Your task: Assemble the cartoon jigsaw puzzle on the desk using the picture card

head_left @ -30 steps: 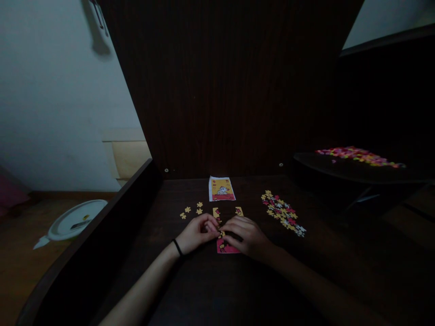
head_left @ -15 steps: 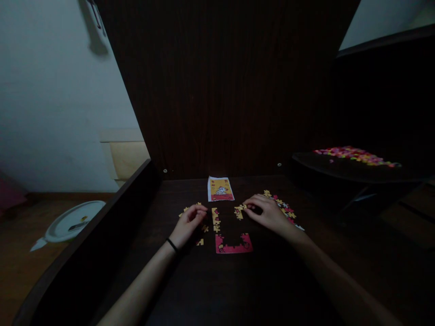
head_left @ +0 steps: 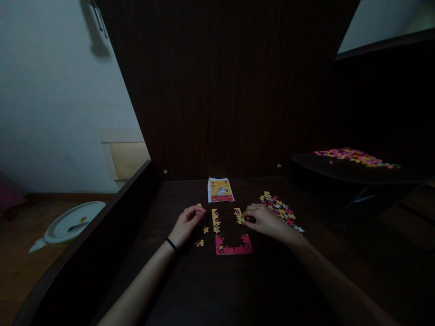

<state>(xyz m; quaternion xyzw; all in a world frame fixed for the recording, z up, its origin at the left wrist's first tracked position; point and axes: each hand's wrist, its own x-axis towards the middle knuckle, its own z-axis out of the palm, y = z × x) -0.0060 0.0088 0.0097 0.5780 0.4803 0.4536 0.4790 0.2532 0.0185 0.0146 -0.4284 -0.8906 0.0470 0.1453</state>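
My right hand [head_left: 263, 219] has its fingertips closed at the right edge of a small yellow puzzle section [head_left: 239, 214]; a puzzle piece there is partly covered by the fingers. My left hand [head_left: 187, 222], with a black band on the wrist, rests with curled fingers and thumb drawn together; whatever they hold, if anything, is hidden. Just right of it stands a yellow puzzle strip [head_left: 215, 220]. Below lies a joined pink puzzle section [head_left: 234, 250], shaped like a U. Loose yellow pieces [head_left: 200, 243] lie around my left hand.
A picture card [head_left: 220, 190] of a white animal on yellow and pink lies behind the puzzle. Mixed loose pieces [head_left: 285, 212] are heaped beyond my right hand. Colourful small items [head_left: 356, 156] cover a dark stand at right. A raised dark board [head_left: 102, 240] edges the left side.
My right hand has moved slightly down and toward me, from the top of the right yellow section to its lower right edge. My left hand has stayed almost still.
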